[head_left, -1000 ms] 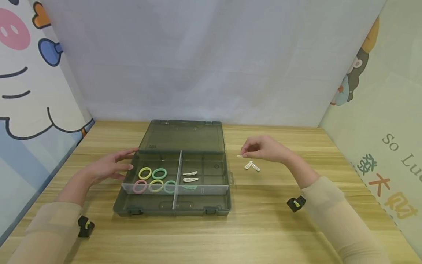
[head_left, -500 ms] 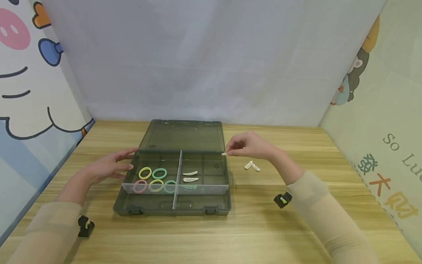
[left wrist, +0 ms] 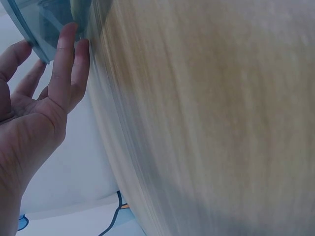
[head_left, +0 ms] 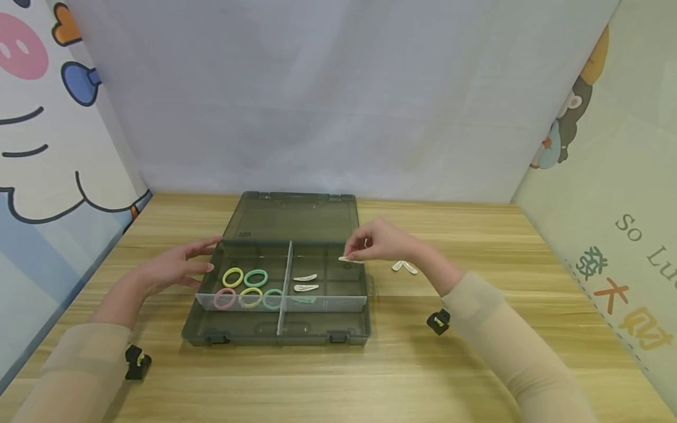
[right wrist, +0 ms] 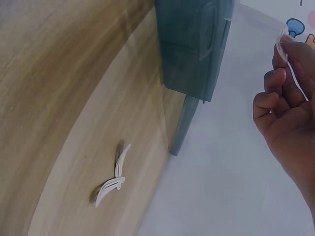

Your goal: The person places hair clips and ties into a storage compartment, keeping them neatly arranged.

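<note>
In the head view a grey see-through divided box (head_left: 245, 339) lies with its lid folded back. My right hand (head_left: 383, 239) pinches a white snap hair clip (head_left: 345, 259) between thumb and fingertips, above the box's right back compartment. The right wrist view shows the same hair clip (right wrist: 282, 43) in the pinch. Two white hair clips (head_left: 305, 278) and a green clip, partly behind the divider, lie in that compartment. My left hand (head_left: 171, 267) touches the box's left side with extended fingers; the left wrist view shows these fingertips (left wrist: 67, 30) at the wall.
Several yellow, green and pink hair ties (head_left: 256, 278) lie in the left compartment. Clear dividers (head_left: 328, 304) part the box. Two more white hair clips (head_left: 405, 267) lie on the wooden table (head_left: 412, 376) to its right. A white curtain (head_left: 338, 117) hangs behind.
My right hand has moved left with the pinched hair clip, from the table beside the box to above its right back compartment. The left hand and the box have stayed put.
</note>
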Demonstrator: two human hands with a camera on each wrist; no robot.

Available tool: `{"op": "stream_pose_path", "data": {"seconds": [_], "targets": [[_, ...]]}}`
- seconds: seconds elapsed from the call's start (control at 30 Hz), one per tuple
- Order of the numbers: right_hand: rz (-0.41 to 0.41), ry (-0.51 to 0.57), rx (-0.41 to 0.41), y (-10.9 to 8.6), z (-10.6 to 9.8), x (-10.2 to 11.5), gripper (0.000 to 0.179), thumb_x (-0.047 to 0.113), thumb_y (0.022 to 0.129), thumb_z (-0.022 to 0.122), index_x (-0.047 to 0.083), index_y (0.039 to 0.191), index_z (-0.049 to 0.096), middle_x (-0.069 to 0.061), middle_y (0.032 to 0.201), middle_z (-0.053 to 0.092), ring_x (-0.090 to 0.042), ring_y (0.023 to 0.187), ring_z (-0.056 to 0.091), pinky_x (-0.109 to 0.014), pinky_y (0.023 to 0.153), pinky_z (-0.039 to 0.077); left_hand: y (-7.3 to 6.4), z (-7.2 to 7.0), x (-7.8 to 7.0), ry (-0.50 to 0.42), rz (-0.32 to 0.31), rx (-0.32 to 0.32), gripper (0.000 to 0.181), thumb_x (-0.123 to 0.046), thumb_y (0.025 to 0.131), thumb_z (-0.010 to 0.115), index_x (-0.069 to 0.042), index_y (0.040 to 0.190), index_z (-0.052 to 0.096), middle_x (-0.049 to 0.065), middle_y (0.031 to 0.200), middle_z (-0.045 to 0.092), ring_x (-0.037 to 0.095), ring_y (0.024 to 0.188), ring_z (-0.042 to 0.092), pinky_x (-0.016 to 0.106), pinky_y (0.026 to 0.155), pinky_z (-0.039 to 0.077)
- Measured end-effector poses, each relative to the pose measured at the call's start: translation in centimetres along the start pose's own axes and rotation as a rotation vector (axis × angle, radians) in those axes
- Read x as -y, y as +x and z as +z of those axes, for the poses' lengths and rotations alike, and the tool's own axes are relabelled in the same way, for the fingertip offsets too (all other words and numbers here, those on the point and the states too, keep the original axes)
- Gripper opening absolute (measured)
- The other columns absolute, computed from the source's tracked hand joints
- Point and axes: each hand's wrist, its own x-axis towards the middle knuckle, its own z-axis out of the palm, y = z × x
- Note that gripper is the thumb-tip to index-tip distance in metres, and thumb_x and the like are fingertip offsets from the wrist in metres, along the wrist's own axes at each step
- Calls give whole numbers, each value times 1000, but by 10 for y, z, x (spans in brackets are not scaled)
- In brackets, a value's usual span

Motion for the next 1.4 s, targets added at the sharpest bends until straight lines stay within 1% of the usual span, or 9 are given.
{"op": "stream_pose_path", "data": {"seconds": [0.23,0.43,0.57,0.7,0.87,1.03,1.2,1.4], "targets": [[19,24,58,10,15,-5,5,17,88,67,16,90,72,6,83,69,-7,72,63,-22,64,52,0,0,0,-4,-1,-2,72,-15,97,51,-16,154,6,29,153,8,48,126,39,49,89,51],[21,42,131,16,26,-6,7,17,88,68,14,92,72,5,86,70,-6,77,64,-23,69,54,1,-1,1,-6,0,-4,72,-14,97,51,-16,154,6,29,153,8,48,126,40,49,89,51],[14,23,173,21,32,-9,7,16,86,70,14,93,72,6,85,70,-4,78,64,-21,69,54,1,-1,1,-4,0,-4,72,-15,97,52,-16,153,7,28,153,9,47,125,41,49,88,52],[24,5,214,25,37,-10,7,16,85,71,13,92,72,6,82,70,-3,75,64,-19,68,53,2,-1,2,0,5,-1,72,-16,97,52,-16,153,6,28,153,9,46,125,42,49,89,51],[30,-31,251,29,43,-9,5,14,84,72,13,89,72,7,79,70,-2,71,62,-18,66,52,4,-1,4,-6,-2,-6,72,-15,97,52,-17,153,8,27,154,10,45,124,43,48,89,52],[24,-82,270,30,50,-9,3,15,84,72,13,85,71,9,75,67,-1,68,60,-17,63,51,4,-1,4,-4,-5,-9,72,-15,97,53,-16,153,8,27,153,10,45,124,43,48,89,52],[31,-153,263,29,56,-9,5,17,82,74,17,80,69,11,73,66,0,66,59,-16,62,50,4,-1,3,-9,-4,-6,72,-14,97,52,-16,153,7,27,153,9,45,124,43,48,89,52],[51,-265,259,28,62,-8,5,19,82,73,21,79,69,15,72,65,2,65,58,-17,61,49,2,-1,2,-19,3,1,73,-14,97,52,-16,153,6,28,153,8,46,124,43,49,89,51]]}}
